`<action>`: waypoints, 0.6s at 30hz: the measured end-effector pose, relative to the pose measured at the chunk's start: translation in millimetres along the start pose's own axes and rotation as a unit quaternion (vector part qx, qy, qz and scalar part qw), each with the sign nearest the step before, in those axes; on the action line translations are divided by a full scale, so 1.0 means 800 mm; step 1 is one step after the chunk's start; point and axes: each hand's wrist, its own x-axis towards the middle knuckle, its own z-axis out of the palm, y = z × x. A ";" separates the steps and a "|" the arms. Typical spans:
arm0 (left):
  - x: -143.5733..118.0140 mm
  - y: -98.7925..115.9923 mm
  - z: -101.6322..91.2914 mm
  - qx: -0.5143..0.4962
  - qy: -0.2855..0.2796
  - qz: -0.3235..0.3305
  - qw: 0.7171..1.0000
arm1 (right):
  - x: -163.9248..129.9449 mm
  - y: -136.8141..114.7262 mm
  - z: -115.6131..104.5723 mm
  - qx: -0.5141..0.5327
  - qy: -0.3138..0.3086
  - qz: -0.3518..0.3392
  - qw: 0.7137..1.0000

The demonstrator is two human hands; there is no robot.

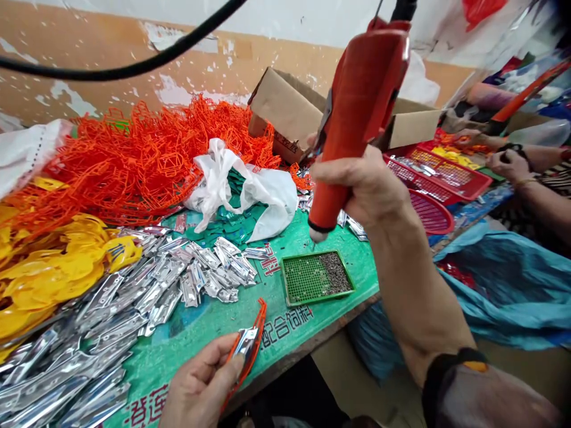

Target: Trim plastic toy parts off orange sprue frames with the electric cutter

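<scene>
Step in hand, as judged — screw pickup. Right hand (361,190) clenched on driver (357,113), tip above screw tray (317,277) near table's (196,333) front edge. Left hand (200,386) pinches orange frame (250,351) with foil piece at front edge. Next move likely calls for steady tip–hole alignment

Bare green tabletop (209,321) lies open between the heap of shiny silver metal plates (134,297) and the small green perforated screw tray (316,276).

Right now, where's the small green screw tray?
In the head view, the green screw tray sits right of centre on the green table cover, near its front edge, just below the tip of the orange electric screwdriver held in the right hand.
</scene>
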 end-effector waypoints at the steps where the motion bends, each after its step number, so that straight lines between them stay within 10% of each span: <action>1: 0.001 0.001 0.002 -0.008 -0.003 -0.005 1.000 | -0.016 -0.001 0.003 0.040 -0.007 0.015 0.999; 7: 0.000 0.000 0.005 -0.033 -0.025 -0.022 0.999 | -0.092 0.014 0.026 0.150 -0.005 0.089 0.985; 18: 0.000 0.001 0.002 -0.082 -0.014 -0.052 0.995 | -0.119 0.037 0.048 0.161 0.030 0.098 0.982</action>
